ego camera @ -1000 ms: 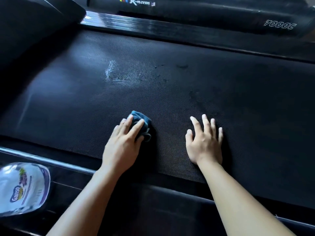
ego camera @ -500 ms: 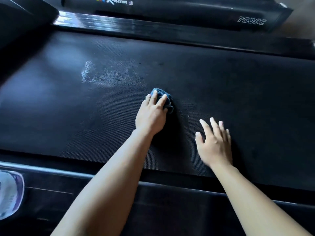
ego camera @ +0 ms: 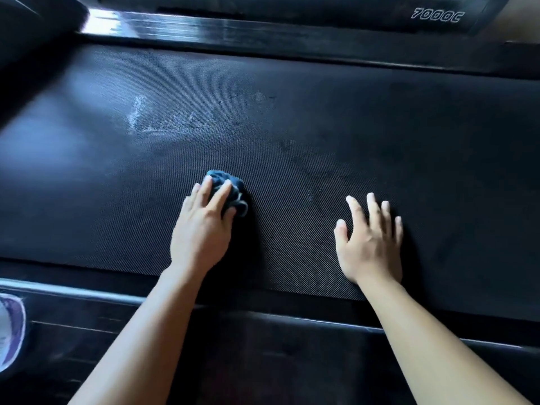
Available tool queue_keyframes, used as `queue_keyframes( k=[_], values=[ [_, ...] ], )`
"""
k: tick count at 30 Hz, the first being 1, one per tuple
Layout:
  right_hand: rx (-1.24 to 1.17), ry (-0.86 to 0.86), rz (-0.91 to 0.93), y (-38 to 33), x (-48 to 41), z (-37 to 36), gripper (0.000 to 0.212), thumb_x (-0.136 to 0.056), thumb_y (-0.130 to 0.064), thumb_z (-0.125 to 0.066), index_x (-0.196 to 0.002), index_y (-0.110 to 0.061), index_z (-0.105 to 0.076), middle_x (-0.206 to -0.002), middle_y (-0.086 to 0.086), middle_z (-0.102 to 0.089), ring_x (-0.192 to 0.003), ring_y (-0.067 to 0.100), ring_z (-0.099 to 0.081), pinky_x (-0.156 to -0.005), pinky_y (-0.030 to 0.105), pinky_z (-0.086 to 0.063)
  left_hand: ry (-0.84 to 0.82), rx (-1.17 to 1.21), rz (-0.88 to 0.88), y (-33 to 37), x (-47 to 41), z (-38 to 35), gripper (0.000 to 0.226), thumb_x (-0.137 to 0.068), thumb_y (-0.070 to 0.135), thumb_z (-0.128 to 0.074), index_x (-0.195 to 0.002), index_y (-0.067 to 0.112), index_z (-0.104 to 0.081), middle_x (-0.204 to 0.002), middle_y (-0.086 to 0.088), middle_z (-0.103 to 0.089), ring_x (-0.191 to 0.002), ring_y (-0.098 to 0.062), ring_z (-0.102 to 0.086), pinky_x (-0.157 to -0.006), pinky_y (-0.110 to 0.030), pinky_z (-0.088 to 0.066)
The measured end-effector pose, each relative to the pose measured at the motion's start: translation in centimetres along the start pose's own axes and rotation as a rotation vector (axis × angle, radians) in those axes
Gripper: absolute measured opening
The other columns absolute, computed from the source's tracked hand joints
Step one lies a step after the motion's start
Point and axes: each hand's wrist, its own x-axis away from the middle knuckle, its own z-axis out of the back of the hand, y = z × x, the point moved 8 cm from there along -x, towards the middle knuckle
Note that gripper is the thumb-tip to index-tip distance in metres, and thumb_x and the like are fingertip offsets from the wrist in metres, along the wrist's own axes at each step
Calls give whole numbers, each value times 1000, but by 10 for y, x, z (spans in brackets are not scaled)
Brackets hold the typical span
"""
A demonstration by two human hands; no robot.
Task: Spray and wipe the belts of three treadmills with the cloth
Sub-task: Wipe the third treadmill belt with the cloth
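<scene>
Pulled cloth (ego camera: 236,185) back toward near rail (ego camera: 87,291) since half a second ago, farther from white spray residue (ego camera: 163,121). Gripping it bunched under left hand (ego camera: 201,232), fingers curved over top, thumb tucked against its side, pressed onto belt (ego camera: 350,127). Bracing with right hand (ego camera: 369,244) flat on belt, fingers spread wide, well apart from cloth. Can see bottle (ego camera: 10,331) cut off at lower-left edge, on this side of near rail. Reads "7000C" (ego camera: 436,15) on housing past far rail (ego camera: 233,27).
</scene>
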Motion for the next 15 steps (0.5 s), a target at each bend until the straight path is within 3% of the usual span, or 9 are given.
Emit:
queue_keyframes(
  k=[3,7,11,15],
  values=[
    [6,-4,-2,1,0,-1,61,-91,-49,-27,-147,-31,-39,-160,9,-26,-147,34,-19,-120,55,-10,32,-2,45,21,-40,-8,53,-100,35,-50,-151,26,-40,-162,-11,-26,-148,-32,-25,-123,-38,-18],
    [11,-29,-16,2,0,-4,53,-96,-42,-31,-148,-33,-36,-161,7,-23,-149,31,-14,-121,52,-7,0,-24,-139,92,-70,-31,49,-98,36,-51,-146,25,-45,-156,-9,-34,-140,-35,-35,-118,-40,-27],
    [1,-41,-25,2,-1,-5,50,-99,-34,-37,-148,-33,-36,-162,5,-21,-150,30,-12,-121,51,-5,-70,-15,-304,141,-29,-47,52,-99,35,-51,-149,27,-42,-160,-8,-30,-144,-34,-31,-120,-39,-24],
    [-26,-2,-19,1,-1,-2,52,-94,-36,-33,-146,-31,-40,-160,8,-27,-148,32,-18,-120,53,-8,-66,-13,-348,113,34,-36,50,-94,35,-55,-144,26,-51,-154,-13,-42,-138,-37,-43,-113,-47,-38]
  ],
)
